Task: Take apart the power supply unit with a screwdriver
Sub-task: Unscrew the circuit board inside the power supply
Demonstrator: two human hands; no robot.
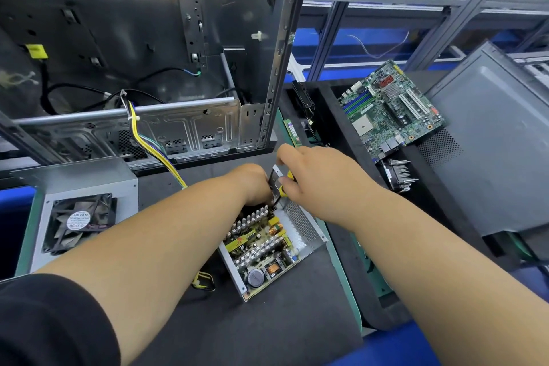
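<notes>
The power supply unit (303, 226) lies open on the dark mat, its circuit board with heatsinks, coils and a capacitor showing inside the metal tray. Its lid with the fan (80, 217) lies apart to the left. My right hand (315, 178) grips a yellow-and-black screwdriver (283, 187), whose tip points down into the unit's far corner. My left hand (252, 184) holds the far end of the unit next to the screwdriver; its fingers are hidden behind the hand.
An empty computer case (184, 68) stands open at the back, with yellow and black cables (154, 148) running from it toward the unit. A motherboard (392, 110), a heatsink cooler (398, 175) and a grey side panel (487, 140) lie to the right.
</notes>
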